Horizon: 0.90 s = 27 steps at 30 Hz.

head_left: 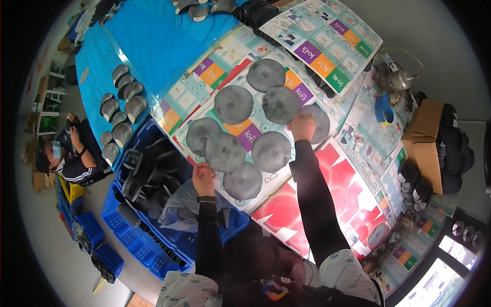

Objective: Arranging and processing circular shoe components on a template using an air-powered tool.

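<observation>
Several round, dark grey discs, most with a small square piece or mark near the middle, lie on a printed sheet (267, 180) in front of me. My right hand (302, 126) is closed over the left part of the far-right disc (318, 123). What its fingers pinch, if anything, is hidden. Beside the nearest disc (242, 182), my left hand (204, 178) hovers with its fingers curled together; I cannot make out what is in them. Two overlapping discs, one of them the middle disc (225, 152), lie just beyond that hand.
A blue crate (238, 222) with dark curved pieces and clear plastic stands at my left. Curved metallic pieces (123, 134) sit on a blue-covered table (148, 41). A red-stained sheet (348, 189) lies right, near a cardboard box (423, 138) and a kettle (401, 79). Another person (76, 146) sits far left.
</observation>
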### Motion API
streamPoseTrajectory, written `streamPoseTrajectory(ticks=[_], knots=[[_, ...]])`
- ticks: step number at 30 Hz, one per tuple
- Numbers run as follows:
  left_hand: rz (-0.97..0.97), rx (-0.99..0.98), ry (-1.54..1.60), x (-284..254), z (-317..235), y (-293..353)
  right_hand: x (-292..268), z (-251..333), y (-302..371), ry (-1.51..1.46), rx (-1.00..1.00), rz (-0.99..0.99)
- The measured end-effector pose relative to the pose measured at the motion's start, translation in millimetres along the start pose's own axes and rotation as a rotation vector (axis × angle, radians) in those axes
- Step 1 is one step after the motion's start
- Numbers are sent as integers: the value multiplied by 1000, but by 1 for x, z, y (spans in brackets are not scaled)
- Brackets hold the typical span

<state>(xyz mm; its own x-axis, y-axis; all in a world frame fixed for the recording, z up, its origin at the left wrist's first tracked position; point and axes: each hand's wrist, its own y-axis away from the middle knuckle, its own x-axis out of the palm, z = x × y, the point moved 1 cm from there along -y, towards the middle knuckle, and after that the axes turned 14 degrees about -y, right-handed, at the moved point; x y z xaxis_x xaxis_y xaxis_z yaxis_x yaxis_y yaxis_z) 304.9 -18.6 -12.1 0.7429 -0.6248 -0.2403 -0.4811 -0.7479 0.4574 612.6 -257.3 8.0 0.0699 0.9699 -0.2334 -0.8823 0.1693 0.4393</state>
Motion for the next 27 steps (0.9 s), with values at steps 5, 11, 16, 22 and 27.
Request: streamPoseTrajectory(ticks=[5, 11, 16, 22, 27], knots=[[-45, 95, -172, 13, -4, 9, -5, -9, -5, 515, -475, -182], [-96, 366, -469, 20, 11, 18, -45, 8, 9, 407, -570, -116], [40, 12, 145, 7, 40, 21, -171, -8, 66, 237, -381, -185], [-121, 198, -488, -19, 34, 59, -456, -139, 149, 274, -178, -592], [-24, 227, -665, -1, 25, 131, -702, -269, 240, 243, 218, -980]])
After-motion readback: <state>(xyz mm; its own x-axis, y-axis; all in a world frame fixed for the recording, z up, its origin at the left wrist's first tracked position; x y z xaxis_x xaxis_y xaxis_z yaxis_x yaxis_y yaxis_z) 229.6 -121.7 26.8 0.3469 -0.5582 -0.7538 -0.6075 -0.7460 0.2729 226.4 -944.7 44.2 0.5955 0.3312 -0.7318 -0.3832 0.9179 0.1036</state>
